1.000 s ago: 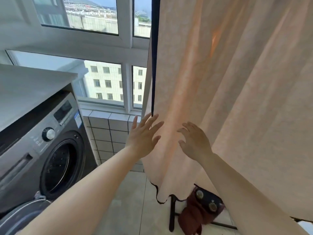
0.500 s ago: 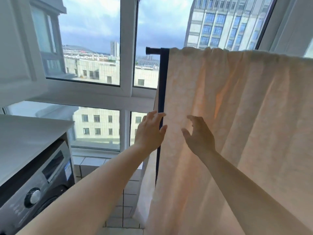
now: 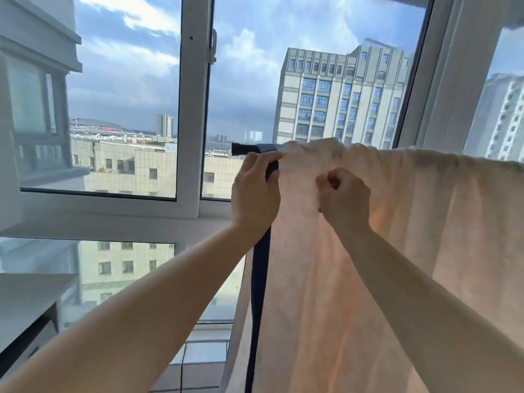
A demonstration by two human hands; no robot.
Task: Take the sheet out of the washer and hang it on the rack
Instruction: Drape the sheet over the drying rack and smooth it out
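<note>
The pale peach fabric sheet [image 3: 354, 279], edged down its left side with a dark navy band [image 3: 259, 279], hangs draped over the black horizontal bar of the rack [image 3: 242, 149]. Its top edge is bunched and wrinkled where it folds across the bar, and the cloth falls in long soft folds toward the bottom of the view, glowing where daylight passes through it. The bar's capped left end sticks out just past the sheet's navy edge.

The left hand [image 3: 255, 194] is curled around the sheet's upper left corner, its fingers closed over the navy band just below the bar. The right hand [image 3: 344, 198], just to the right of it, is curled into the peach cloth a little lower, pinching a fold between thumb and fingers. Both forearms reach up from the near bottom of the view.

Beyond the sheet stands a white-framed window [image 3: 188, 109], with a tall grey-beige building [image 3: 337, 100] to the far right and lower buildings under a cloudy blue sky. At the near left a white countertop edge [image 3: 31, 290] shows, with a dark surface beneath it.
</note>
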